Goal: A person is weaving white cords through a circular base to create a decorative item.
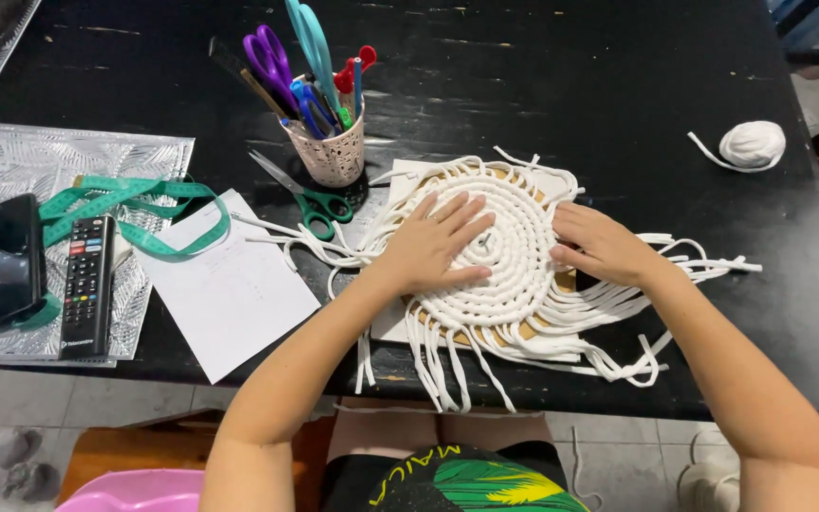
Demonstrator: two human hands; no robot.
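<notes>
A round coil of white cord point(514, 248) lies on a tan board point(485, 334) at the front of the black table point(561, 85). Loose white cord ends point(637, 313) fan out from it to the right, the front and the left. My left hand point(433, 245) lies flat on the coil's left half, fingers spread toward its centre. At the coil's right edge, my right hand point(599, 245) rests with fingers curled against the outer rows. Neither hand grips anything.
A white cord ball point(753, 144) sits far right. A perforated cup point(334, 152) with scissors and pens stands behind the coil, green-handled scissors point(310, 197) beside it. Left lie white paper point(229, 284), green measuring tape point(135, 210), a remote point(87, 284) and a phone point(7, 261).
</notes>
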